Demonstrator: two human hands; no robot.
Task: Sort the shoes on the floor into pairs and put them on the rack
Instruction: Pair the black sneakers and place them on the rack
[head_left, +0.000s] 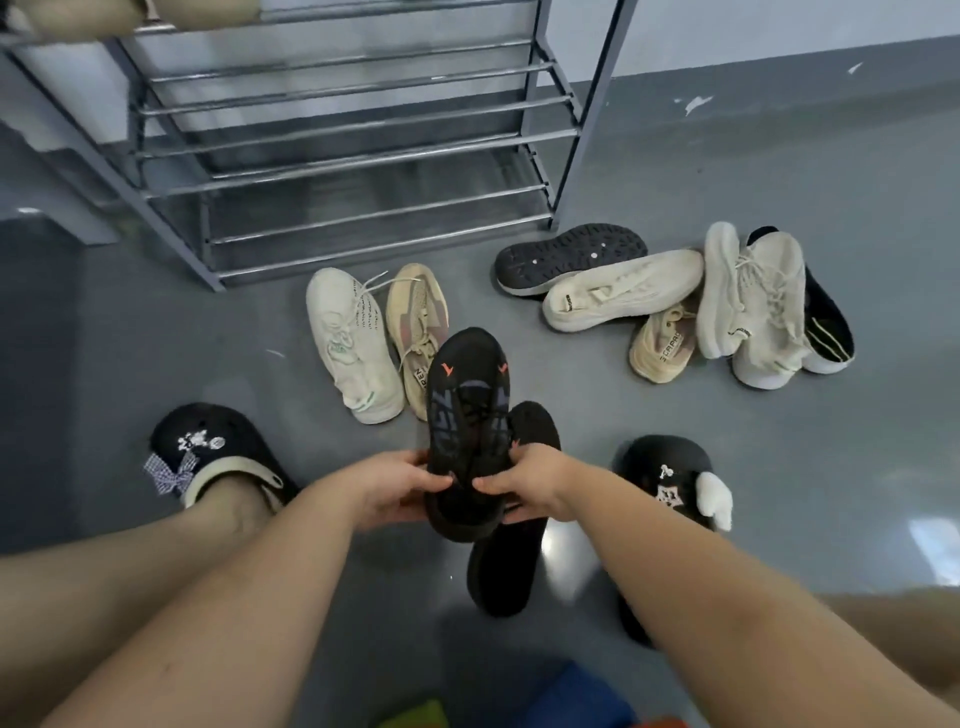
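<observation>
A black sneaker (467, 410) with orange marks is held above the floor, toe pointing away. My left hand (400, 486) grips its heel from the left and my right hand (530, 480) grips it from the right. A second black shoe (511, 561) lies on the floor just beneath it, mostly hidden. A white sneaker (348, 343) and a beige sneaker (421, 322) lie side by side ahead. Farther right is a heap of several shoes: an upturned black sole (566, 254), a white slip-on (623, 296), a beige sneaker (662, 348), and white knit sneakers (748, 301). The metal rack (343, 150) stands behind.
My feet wear black clogs, one at the left (208, 452) and one at the right (670, 483), flanking the held shoe. The rack's lower tiers carry no shoes; something beige rests on its top tier (130, 15). Grey floor (831, 156) stretches to the wall on the right.
</observation>
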